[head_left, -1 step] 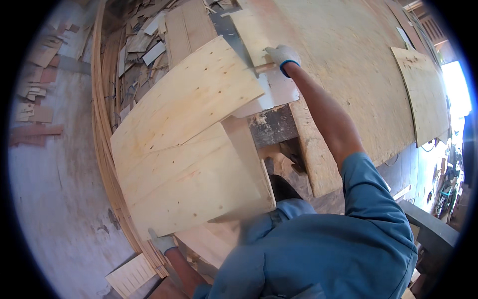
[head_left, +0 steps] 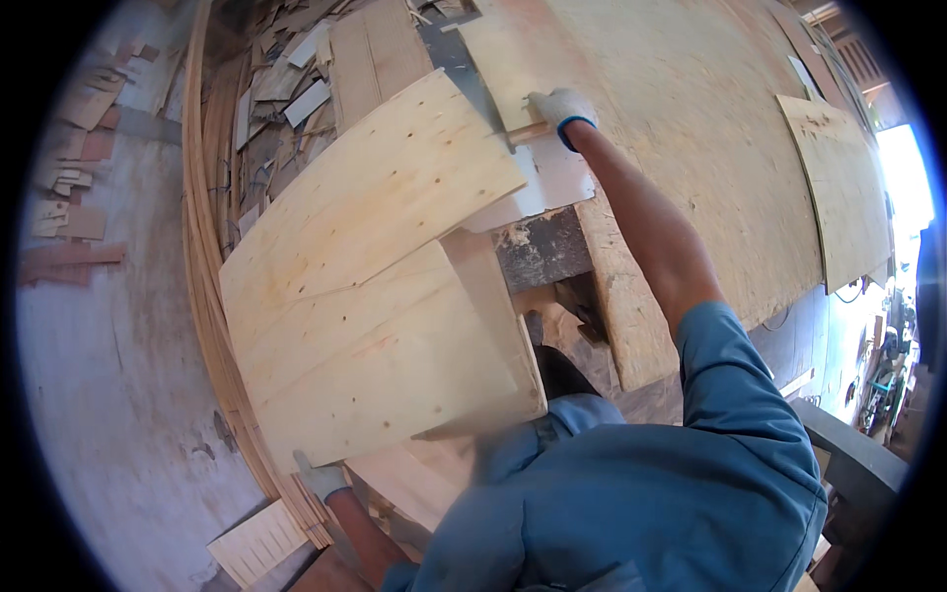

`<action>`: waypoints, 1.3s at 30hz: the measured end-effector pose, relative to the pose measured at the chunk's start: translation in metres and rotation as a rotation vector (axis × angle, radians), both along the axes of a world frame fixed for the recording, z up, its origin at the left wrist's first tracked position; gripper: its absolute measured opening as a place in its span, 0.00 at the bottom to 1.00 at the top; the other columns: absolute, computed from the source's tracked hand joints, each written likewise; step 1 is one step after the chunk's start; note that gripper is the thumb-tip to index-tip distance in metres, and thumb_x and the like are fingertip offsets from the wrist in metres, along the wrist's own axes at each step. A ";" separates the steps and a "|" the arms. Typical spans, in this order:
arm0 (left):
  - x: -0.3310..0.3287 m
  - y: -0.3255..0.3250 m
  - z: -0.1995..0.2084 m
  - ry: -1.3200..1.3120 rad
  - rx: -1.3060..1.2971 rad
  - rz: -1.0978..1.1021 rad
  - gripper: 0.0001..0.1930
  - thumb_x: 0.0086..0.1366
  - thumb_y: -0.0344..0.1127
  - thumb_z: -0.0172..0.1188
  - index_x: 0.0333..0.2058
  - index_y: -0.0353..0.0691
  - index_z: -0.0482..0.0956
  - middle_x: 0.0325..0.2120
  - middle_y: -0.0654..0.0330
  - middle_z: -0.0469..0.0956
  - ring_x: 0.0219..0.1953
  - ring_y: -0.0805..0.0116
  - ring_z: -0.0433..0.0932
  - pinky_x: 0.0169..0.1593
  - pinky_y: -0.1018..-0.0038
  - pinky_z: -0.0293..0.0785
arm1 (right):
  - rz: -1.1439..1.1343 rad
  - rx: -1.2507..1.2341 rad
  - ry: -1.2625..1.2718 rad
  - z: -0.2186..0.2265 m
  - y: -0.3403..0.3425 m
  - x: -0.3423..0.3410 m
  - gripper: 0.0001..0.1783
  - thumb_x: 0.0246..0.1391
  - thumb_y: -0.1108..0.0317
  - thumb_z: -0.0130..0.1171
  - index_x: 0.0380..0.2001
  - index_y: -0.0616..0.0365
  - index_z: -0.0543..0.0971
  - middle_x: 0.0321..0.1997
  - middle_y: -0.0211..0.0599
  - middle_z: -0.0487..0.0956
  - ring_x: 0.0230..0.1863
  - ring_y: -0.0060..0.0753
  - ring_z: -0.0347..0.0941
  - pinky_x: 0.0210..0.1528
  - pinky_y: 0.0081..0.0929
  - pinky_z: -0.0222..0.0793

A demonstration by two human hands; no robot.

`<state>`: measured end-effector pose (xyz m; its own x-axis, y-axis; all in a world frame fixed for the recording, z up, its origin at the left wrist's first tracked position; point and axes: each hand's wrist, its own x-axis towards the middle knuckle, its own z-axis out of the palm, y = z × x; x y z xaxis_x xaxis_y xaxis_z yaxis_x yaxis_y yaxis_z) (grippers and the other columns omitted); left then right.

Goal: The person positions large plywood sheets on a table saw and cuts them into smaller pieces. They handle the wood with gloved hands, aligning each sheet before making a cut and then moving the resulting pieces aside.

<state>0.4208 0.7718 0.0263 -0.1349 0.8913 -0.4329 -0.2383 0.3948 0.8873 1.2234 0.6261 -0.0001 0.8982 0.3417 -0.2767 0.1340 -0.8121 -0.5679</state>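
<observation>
My left hand (head_left: 322,478), in a pale work glove, is closed on the near left corner of a light plywood sheet (head_left: 345,326). Its thumb shows on top, while the fingers beneath are hidden. The sheet has small dark knots and slants across the view. Farther off, my right hand (head_left: 564,107), gloved with a blue cuff, bends its fingers at the near end of a narrower plywood piece (head_left: 493,69). Part of that grip is hidden. A second panel's edge (head_left: 483,286) shows beneath the large sheet.
A large plywood board (head_left: 700,148) spreads across the right, with a smaller sheet (head_left: 838,187) on it. Long thin wood strips (head_left: 197,217) run along the left. Offcuts (head_left: 286,89) lie heaped at the back left. A dark gap opens beside a block (head_left: 543,247) before me.
</observation>
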 end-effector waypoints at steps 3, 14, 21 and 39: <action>0.015 0.005 0.004 0.002 0.026 -0.016 0.29 0.67 0.49 0.59 0.58 0.35 0.69 0.53 0.52 0.75 0.53 0.56 0.75 0.57 0.61 0.73 | 0.063 0.015 0.007 -0.014 -0.005 0.020 0.36 0.47 0.36 0.56 0.42 0.61 0.83 0.45 0.52 0.82 0.49 0.51 0.78 0.50 0.40 0.72; -0.041 0.007 -0.064 -0.172 -0.075 0.089 0.25 0.66 0.42 0.62 0.58 0.40 0.68 0.53 0.55 0.74 0.54 0.61 0.74 0.57 0.60 0.74 | 0.171 -1.023 0.433 0.059 -0.562 -0.427 0.27 0.54 0.44 0.58 0.34 0.63 0.83 0.32 0.51 0.83 0.40 0.48 0.80 0.44 0.39 0.74; -0.025 0.002 -0.072 -0.320 -0.084 0.058 0.22 0.66 0.41 0.61 0.56 0.40 0.70 0.52 0.57 0.76 0.53 0.62 0.75 0.58 0.62 0.73 | -0.248 -0.065 0.288 0.007 -0.332 -0.417 0.25 0.62 0.50 0.54 0.22 0.62 0.77 0.19 0.26 0.72 0.20 0.18 0.65 0.23 0.23 0.59; -0.050 -0.073 -0.048 -0.578 -0.105 0.060 0.20 0.69 0.36 0.57 0.57 0.40 0.68 0.55 0.56 0.73 0.58 0.59 0.72 0.61 0.57 0.71 | 0.059 -0.066 -0.008 0.039 -0.117 -0.441 0.29 0.60 0.41 0.46 0.33 0.57 0.80 0.37 0.57 0.78 0.43 0.63 0.73 0.45 0.48 0.67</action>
